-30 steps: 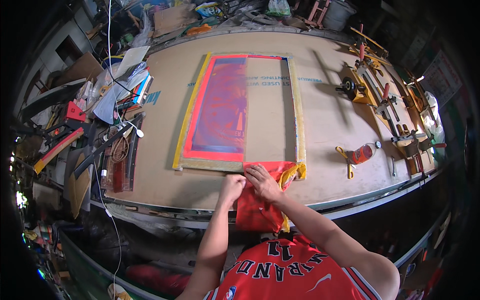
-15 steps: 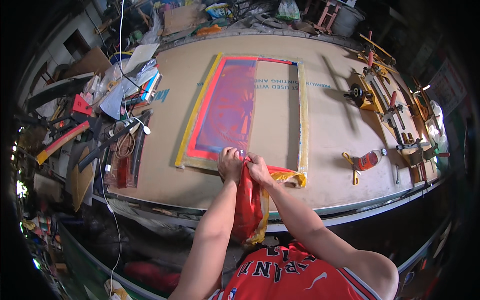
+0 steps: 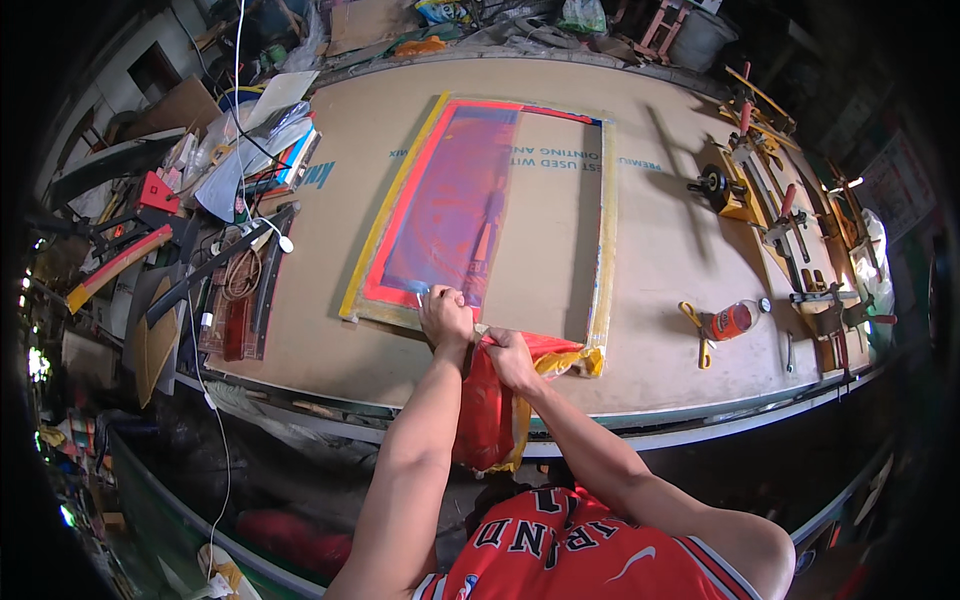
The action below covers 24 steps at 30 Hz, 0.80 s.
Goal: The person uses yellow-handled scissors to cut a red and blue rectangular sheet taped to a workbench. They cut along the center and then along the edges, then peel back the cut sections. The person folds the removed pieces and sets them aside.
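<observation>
A screen-printing frame [image 3: 606, 250] lies on the table. Purple-blue mesh [image 3: 440, 200] with a faint printed pattern and red borders covers its left part, while the right part shows bare board through it. At the frame's near edge my left hand [image 3: 447, 315] is closed on the mesh's lower border. Just right of it and a little nearer me, my right hand [image 3: 509, 357] grips a loosened red-and-yellow strip [image 3: 487, 415], which hangs over the table's front edge. Its yellow part [image 3: 575, 362] bunches at the frame's near right corner. My fingers partly hide the gripped edges.
Yellow-handled scissors [image 3: 698, 335], a red-labelled bottle [image 3: 732, 320] and a small wrench [image 3: 790, 352] lie to the right. Several clamps [image 3: 785, 215] line the right edge. Tools, papers and a white cable [image 3: 285, 243] crowd the left side. Printed board [image 3: 660, 240] covers the table.
My hands have moved apart: the left slid left along the frame's near edge, and the right came slightly nearer me with the strip. The mesh's free edge now slants more at its lower end.
</observation>
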Motion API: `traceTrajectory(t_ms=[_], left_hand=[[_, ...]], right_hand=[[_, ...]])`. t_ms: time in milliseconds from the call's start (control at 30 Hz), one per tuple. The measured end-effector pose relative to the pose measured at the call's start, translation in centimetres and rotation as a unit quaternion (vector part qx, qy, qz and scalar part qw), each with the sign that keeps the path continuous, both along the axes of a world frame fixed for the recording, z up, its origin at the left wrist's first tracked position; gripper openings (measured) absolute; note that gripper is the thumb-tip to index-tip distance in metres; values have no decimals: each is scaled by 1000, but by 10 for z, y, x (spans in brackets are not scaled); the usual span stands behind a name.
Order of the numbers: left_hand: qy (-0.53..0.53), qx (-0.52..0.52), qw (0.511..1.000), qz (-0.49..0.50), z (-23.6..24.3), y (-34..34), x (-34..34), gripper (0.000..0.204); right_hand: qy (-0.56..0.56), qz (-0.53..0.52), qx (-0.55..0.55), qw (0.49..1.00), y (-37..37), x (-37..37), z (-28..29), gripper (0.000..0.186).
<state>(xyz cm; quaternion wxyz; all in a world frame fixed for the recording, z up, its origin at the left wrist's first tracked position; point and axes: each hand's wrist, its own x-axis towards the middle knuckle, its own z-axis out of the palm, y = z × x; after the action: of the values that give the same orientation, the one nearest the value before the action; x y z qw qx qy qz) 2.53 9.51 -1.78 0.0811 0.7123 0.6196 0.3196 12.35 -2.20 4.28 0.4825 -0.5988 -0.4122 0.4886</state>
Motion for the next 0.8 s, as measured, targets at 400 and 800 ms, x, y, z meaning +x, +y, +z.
traceTrajectory(t_ms=[400, 800], left_hand=[[-115, 18, 993, -36, -3, -5, -12, 15], [-141, -58, 902, -405, 41, -67, -2, 21]], right_hand=[[-70, 106, 101, 987, -38, 4, -18, 8], [-296, -102, 249, 916, -103, 67, -9, 25]])
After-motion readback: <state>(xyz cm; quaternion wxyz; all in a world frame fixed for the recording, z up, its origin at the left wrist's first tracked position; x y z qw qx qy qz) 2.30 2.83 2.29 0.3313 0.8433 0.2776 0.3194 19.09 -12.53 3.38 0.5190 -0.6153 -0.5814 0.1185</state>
